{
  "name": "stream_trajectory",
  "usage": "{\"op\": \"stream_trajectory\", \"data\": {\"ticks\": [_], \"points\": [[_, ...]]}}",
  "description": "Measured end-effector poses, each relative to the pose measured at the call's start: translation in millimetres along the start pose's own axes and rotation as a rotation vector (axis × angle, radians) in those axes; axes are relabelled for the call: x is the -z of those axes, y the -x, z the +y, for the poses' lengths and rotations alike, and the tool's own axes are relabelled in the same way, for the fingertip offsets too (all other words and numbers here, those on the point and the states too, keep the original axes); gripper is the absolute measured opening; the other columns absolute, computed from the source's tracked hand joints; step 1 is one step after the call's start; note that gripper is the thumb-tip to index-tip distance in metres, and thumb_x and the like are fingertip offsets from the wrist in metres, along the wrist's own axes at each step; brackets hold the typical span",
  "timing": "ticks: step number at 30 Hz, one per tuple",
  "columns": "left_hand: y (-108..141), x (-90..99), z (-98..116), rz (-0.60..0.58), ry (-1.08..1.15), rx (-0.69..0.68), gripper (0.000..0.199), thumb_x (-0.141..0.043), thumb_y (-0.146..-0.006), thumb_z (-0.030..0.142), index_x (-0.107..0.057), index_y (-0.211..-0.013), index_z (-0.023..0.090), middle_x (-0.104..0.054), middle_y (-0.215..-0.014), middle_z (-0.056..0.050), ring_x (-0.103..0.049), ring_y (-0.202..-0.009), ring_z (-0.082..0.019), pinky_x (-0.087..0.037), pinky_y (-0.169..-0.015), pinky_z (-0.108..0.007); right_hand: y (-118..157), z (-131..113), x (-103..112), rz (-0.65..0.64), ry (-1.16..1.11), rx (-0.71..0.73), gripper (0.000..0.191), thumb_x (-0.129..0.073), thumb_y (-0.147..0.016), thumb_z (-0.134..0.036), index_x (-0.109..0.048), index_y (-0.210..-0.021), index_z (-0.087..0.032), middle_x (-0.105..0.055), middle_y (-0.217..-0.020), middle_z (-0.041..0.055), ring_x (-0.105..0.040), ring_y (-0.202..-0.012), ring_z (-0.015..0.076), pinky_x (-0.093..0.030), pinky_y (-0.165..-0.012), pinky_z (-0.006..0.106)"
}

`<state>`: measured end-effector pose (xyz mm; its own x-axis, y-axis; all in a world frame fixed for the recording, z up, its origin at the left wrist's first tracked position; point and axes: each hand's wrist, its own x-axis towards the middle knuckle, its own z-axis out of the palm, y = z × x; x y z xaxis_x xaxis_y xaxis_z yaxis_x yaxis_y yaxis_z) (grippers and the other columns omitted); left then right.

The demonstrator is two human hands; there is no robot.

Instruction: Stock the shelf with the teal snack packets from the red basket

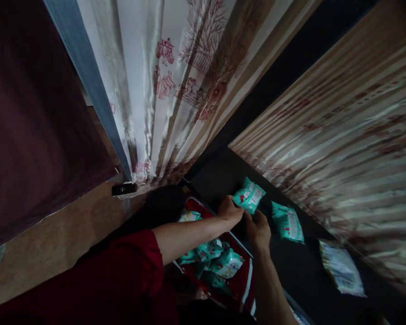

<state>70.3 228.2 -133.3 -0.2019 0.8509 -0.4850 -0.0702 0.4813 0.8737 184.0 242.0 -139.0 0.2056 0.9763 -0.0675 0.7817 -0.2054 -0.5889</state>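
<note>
Both hands meet at the near edge of a green snack packet (249, 196) on the black surface. My left hand (230, 209) reaches in over a red box (241, 280), its fingers closed at the packet's left corner. Against the bottom corner, my right hand (258, 226) has its fingers bent together; the fingertips of both hands are partly hidden. Another green packet (288, 222) lies to the right of my right hand. Beneath my left forearm, the red box holds several green and white packets (227, 262).
The black surface (219, 169) runs along a pleated curtain (341, 135) on the right. A white and yellow packet (341, 267) lies farther right. Another printed curtain (169, 81) hangs at the back. A small black object (123, 189) sits near its foot, above the tiled floor (71, 221).
</note>
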Motion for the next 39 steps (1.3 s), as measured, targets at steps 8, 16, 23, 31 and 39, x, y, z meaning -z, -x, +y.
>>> {"op": "stream_trajectory", "data": {"ticks": [8, 16, 23, 31, 39], "points": [[0.8, 16.9, 0.0, 0.000, -0.022, 0.045, 0.039, -0.054, -0.082, 0.032, -0.050, -0.118, 0.019, -0.059, -0.118, -0.012, -0.061, -0.100, -0.022, -0.049, -0.080, -0.029, 22.2, 3.9, 0.9, 0.075, -0.172, -0.075, 0.055, -0.057, -0.061, -0.055, -0.060, -0.097, -0.013, -0.066, -0.097, 0.0164, -0.062, -0.092, 0.0299, -0.047, -0.083, 0.039], [2.7, 19.7, 2.4, -0.030, -0.062, -0.097, 0.054, -0.055, -0.080, 0.044, -0.046, -0.126, 0.018, -0.059, -0.119, -0.010, -0.059, -0.101, -0.020, -0.049, -0.086, -0.031, 44.0, 21.9, 0.6, 0.089, -0.434, 0.009, 0.051, -0.065, -0.060, -0.058, -0.058, -0.090, -0.017, -0.066, -0.086, 0.0058, -0.060, -0.083, 0.0226, -0.048, -0.077, 0.035], [-14.6, 11.8, 23.6, -0.201, -0.238, -0.133, 0.055, -0.054, -0.077, 0.054, -0.057, -0.117, 0.016, -0.066, -0.110, -0.009, -0.060, -0.103, -0.024, -0.047, -0.087, -0.030, 32.2, 25.1, 8.1, 0.149, -0.522, 0.031, 0.048, -0.069, -0.061, -0.050, -0.059, -0.094, -0.017, -0.064, -0.089, 0.0049, -0.059, -0.088, 0.0227, -0.045, -0.086, 0.040], [-14.1, 14.4, 26.2, -0.288, -0.265, -0.336, 0.050, -0.050, -0.083, 0.045, -0.053, -0.122, 0.014, -0.063, -0.117, -0.009, -0.059, -0.105, -0.021, -0.046, -0.089, -0.029, 44.5, -2.4, 15.2, -0.025, -1.003, 0.012, 0.050, -0.067, -0.071, -0.042, -0.053, -0.116, -0.025, -0.059, -0.113, 0.0052, -0.060, -0.095, 0.0197, -0.049, -0.085, 0.041], [-0.7, 22.0, 21.9, -0.394, -0.394, -0.417, 0.058, -0.047, -0.083, 0.053, -0.050, -0.125, 0.013, -0.057, -0.126, -0.012, -0.053, -0.116, -0.025, -0.042, -0.097, -0.033, 45.9, 9.1, 12.6, -0.042, -0.959, -0.134, 0.052, -0.067, -0.072, -0.045, -0.060, -0.116, -0.018, -0.065, -0.109, 0.0084, -0.060, -0.098, 0.0240, -0.047, -0.089, 0.042]]}}
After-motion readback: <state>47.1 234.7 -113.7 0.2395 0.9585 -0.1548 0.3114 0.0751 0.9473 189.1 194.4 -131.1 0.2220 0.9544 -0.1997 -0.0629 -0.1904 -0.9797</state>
